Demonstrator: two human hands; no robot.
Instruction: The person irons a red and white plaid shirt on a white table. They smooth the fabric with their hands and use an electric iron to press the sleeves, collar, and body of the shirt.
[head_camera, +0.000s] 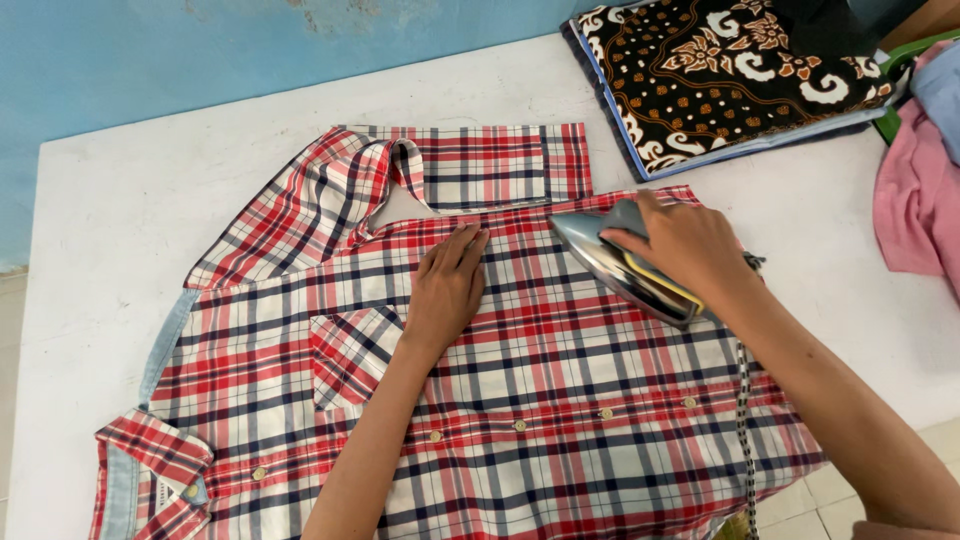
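Across the middle of the frame, my left hand (447, 283) lies flat and open on the red plaid shirt (520, 400) to keep it smooth while my right hand (690, 245) grips the iron (618, 268) just beside it, right of centre.

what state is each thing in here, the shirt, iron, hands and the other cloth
plaid shirt: spread flat on the white table, buttoned, sleeve folded across the top
chest pocket: flat
iron: resting soleplate down on the shirt, gripped
right hand: closed around the iron handle
left hand: open, palm pressed flat on the shirt
batik cloth: folded, lying at the table's far edge
pink cloth: bunched at the right edge
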